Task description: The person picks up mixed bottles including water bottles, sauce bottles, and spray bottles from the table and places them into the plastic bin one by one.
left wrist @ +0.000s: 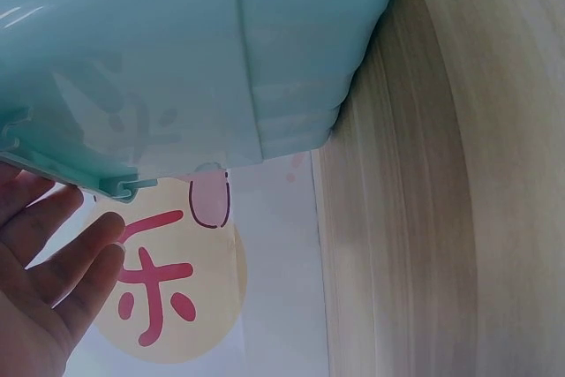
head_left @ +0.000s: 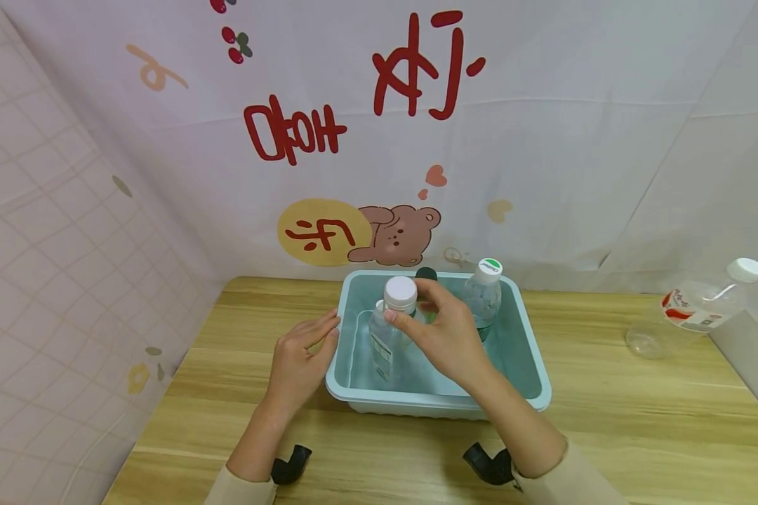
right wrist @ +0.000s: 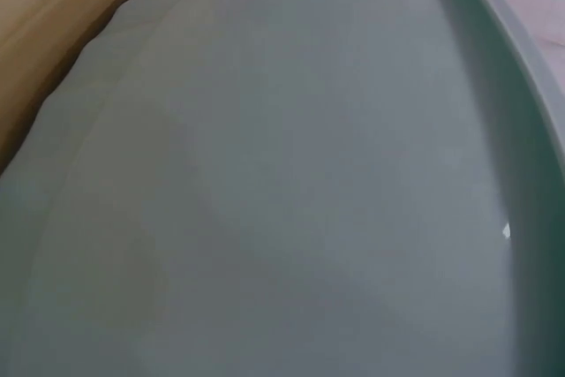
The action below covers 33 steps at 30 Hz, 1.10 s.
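Note:
A pale blue plastic bin point(head_left: 410, 399) stands on the wooden table with several clear bottles in it. My right hand point(head_left: 450, 337) reaches over the bin and grips a white-capped bottle point(head_left: 401, 293) near its neck, thumb on the near side. Close behind it, at the bin's left, is another clear bottle point(head_left: 382, 351) with a label, partly covered. A dark-capped bottle point(head_left: 426, 274) and one with a white and green cap point(head_left: 482, 298) stand farther back. My left hand point(head_left: 301, 358) touches the bin's left rim, its fingers fairly straight in the left wrist view.
To the right, an uncapped-looking angle hides little of a tilted clear bottle point(head_left: 695, 308) with a red and white label and white cap. Two black curved pieces point(head_left: 293, 464) sit by the wrists. A printed white cloth point(head_left: 543, 175) hangs behind the table point(head_left: 594, 393).

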Available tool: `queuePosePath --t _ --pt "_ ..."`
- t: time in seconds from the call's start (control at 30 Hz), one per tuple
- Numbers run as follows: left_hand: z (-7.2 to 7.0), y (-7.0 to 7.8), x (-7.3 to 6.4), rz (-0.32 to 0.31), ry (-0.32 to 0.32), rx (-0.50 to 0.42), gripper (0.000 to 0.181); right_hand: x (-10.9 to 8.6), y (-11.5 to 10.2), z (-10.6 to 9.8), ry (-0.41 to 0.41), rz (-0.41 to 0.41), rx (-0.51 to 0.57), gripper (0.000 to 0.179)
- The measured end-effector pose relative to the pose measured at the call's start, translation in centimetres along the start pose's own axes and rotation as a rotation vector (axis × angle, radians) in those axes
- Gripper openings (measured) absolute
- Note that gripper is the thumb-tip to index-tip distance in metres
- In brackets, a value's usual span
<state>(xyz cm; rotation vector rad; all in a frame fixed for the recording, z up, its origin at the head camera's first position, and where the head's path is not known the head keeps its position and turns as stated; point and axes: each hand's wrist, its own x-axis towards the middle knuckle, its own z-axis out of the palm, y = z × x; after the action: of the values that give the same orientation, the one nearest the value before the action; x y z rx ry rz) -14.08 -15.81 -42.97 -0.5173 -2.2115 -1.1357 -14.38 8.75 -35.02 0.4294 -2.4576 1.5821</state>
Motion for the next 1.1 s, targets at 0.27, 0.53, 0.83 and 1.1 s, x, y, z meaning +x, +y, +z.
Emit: queuePosePath --t 0.27,0.53,0.83,1.1 --pt "0.0 0.1 0.0 -0.012 -0.006 0.003 0.026 -0.1 -0.1 -0.3 -0.015 -0.029 0.011 0.058" --pt "0.0 0.2 -0.1 -0.018 -0.009 -0.001 0.026 -0.3 -0.6 -1.5 -0.02 -0.037 -0.037 0.06" --pt "-0.1 0.2 -0.1 -0.026 -0.016 0.006 0.025 -0.8 -1.7 -3.1 -0.019 -0.04 -0.061 0.056" --pt "-0.1 0.1 0.0 -0.019 -0.014 0.015 0.026 -0.4 -1.9 -4.6 -0.014 -0.093 -0.083 0.05"
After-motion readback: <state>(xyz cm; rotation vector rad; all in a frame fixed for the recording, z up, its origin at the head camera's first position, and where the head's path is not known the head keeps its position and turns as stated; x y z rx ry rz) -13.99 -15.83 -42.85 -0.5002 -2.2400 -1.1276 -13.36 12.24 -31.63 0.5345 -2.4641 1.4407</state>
